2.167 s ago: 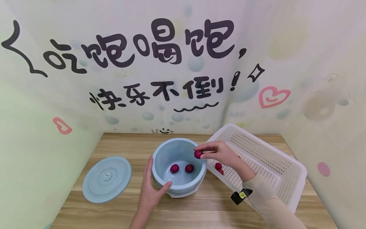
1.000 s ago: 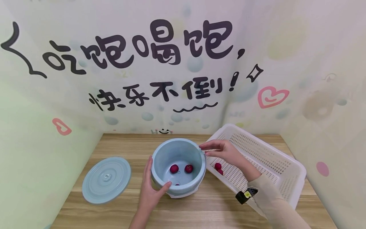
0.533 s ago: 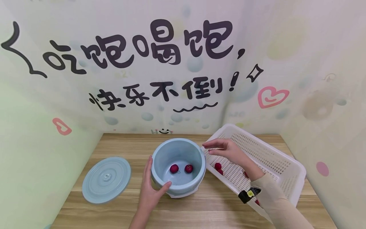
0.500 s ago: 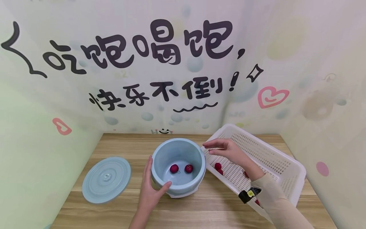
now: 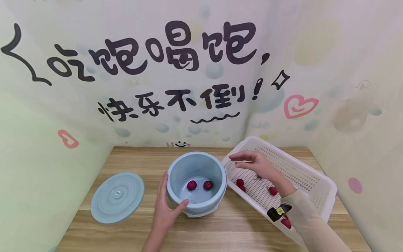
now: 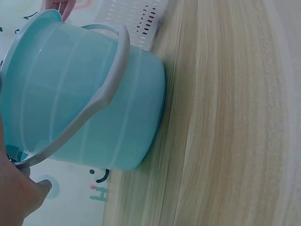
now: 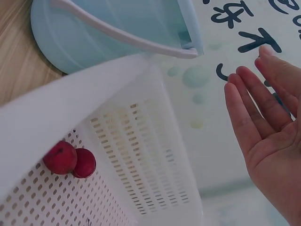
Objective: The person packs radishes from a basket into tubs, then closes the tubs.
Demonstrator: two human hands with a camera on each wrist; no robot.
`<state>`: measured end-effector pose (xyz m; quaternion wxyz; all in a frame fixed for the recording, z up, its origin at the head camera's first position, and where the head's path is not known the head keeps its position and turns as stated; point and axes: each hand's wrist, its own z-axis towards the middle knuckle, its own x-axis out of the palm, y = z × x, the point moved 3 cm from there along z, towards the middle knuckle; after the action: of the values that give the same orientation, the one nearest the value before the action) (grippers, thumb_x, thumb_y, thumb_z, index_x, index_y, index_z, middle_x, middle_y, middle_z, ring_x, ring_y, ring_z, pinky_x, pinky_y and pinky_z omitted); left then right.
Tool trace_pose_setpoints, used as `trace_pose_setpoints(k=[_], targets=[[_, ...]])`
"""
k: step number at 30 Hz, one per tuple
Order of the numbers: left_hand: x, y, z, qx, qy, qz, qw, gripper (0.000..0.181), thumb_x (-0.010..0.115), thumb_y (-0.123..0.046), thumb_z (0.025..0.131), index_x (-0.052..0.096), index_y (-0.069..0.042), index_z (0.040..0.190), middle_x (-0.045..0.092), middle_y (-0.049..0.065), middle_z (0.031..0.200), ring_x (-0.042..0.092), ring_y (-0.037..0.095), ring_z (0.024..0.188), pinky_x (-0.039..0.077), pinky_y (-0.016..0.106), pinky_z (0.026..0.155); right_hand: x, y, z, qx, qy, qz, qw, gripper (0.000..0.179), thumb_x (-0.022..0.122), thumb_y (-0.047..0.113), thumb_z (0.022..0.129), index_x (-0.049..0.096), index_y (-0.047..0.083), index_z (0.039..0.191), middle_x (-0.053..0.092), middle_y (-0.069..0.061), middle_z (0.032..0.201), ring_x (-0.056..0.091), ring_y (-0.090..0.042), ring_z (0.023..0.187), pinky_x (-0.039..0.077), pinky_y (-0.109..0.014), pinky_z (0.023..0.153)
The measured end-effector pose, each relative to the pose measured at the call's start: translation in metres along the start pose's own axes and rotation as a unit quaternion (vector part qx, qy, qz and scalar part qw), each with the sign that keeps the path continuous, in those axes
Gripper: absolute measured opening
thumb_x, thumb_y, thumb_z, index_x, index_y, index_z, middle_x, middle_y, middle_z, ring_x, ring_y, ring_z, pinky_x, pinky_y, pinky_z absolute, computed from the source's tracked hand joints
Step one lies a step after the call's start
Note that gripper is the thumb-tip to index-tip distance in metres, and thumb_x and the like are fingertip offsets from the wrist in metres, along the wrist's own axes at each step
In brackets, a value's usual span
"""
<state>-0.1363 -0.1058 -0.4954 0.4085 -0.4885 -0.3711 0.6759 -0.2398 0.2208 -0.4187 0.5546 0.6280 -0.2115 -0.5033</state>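
Observation:
In the head view a light blue bucket (image 5: 196,210) stands upright on the table, with two dark red round fruits (image 5: 191,185) visible on its bottom. My left hand (image 5: 165,208) holds it at the left, fingers along the outer wall and thumb at the front rim. The left wrist view shows the bucket's grey bail handle (image 6: 106,94). Over the left end of a white perforated basket (image 5: 315,171), my right hand (image 5: 256,164) hovers with relaxed fingers and nothing in them. Several more red fruits (image 7: 61,157) lie in the basket, partly hidden by the right arm.
A round light blue lid (image 5: 118,197) lies on the wooden table (image 5: 217,232) left of the bucket. Behind the table stands a printed wall (image 5: 176,129) with black lettering. A black strap device (image 5: 278,212) sits on the right wrist.
My right hand has let go of a red fruit inside the bucket, where it dropped behind the front rim. It has since moved right, over the basket. My left hand stays put.

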Motion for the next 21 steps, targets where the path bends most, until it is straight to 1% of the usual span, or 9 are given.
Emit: trace_pose_setpoints(k=[2,6,9,11,14,18,21], targets=[[0.000,0.000,0.000,-0.002,0.001,0.000,1.0000,0.108,0.086,-0.031,0.076,0.020,-0.024,0.160,0.019,-0.001,0.168,0.021,0.031,0.154,0.025,0.064,0.120,-0.002,-0.002,0.000,0.002,-0.003,-0.009,1.0000,0.034,0.069,0.012,0.093,0.067,0.004,0.126,0.065,-0.024,0.129,0.068,-0.009,0.114,0.056,-0.020,0.094],[-0.001,0.001,0.000,-0.004,0.002,-0.001,1.0000,0.108,0.086,-0.031,0.076,0.019,-0.026,0.160,0.018,-0.001,0.168,0.021,0.031,0.154,0.025,0.065,0.120,-0.006,-0.006,-0.002,0.011,-0.010,-0.016,0.9998,0.034,0.069,0.014,0.094,0.066,0.005,0.126,0.064,-0.024,0.131,0.065,-0.026,0.120,0.056,-0.019,0.093],[-0.001,0.001,0.000,-0.005,0.002,-0.002,1.0000,0.108,0.086,-0.031,0.076,0.019,-0.027,0.160,0.018,-0.001,0.168,0.021,0.031,0.154,0.025,0.065,0.119,-0.009,-0.009,-0.003,0.015,-0.013,-0.010,0.9997,0.034,0.069,0.014,0.093,0.066,0.004,0.126,0.063,-0.026,0.131,0.064,-0.029,0.121,0.056,-0.019,0.092],[-0.001,0.001,0.000,-0.006,0.001,-0.001,1.0000,0.108,0.086,-0.031,0.076,0.019,-0.028,0.160,0.018,-0.001,0.167,0.021,0.031,0.154,0.026,0.065,0.119,-0.011,-0.011,-0.004,0.014,-0.015,-0.007,0.9998,0.034,0.069,0.013,0.093,0.066,0.004,0.126,0.062,-0.027,0.131,0.065,-0.027,0.120,0.057,-0.019,0.091],[-0.001,0.001,0.000,-0.009,0.002,0.001,1.0000,0.108,0.086,-0.032,0.076,0.019,-0.030,0.160,0.018,-0.001,0.168,0.021,0.031,0.154,0.026,0.065,0.119,-0.014,-0.016,-0.005,0.014,-0.020,-0.009,0.9997,0.034,0.069,0.014,0.093,0.067,0.004,0.126,0.063,-0.026,0.130,0.067,-0.014,0.115,0.057,-0.019,0.090],[-0.001,0.000,0.000,-0.012,0.003,0.003,0.9999,0.108,0.086,-0.033,0.076,0.018,-0.031,0.160,0.018,-0.002,0.168,0.020,0.031,0.154,0.026,0.065,0.120,-0.018,-0.023,-0.007,0.020,-0.028,-0.015,0.9993,0.033,0.069,0.015,0.094,0.067,0.006,0.125,0.065,-0.022,0.128,0.066,0.001,0.110,0.057,-0.019,0.090],[-0.001,-0.001,0.000,-0.011,0.003,0.002,0.9999,0.108,0.086,-0.033,0.076,0.019,-0.030,0.160,0.018,-0.002,0.168,0.020,0.031,0.154,0.026,0.065,0.120,-0.021,-0.028,-0.008,0.022,-0.035,-0.020,0.9989,0.032,0.069,0.016,0.094,0.068,0.006,0.124,0.067,-0.020,0.127,0.065,0.001,0.110,0.056,-0.018,0.090]])
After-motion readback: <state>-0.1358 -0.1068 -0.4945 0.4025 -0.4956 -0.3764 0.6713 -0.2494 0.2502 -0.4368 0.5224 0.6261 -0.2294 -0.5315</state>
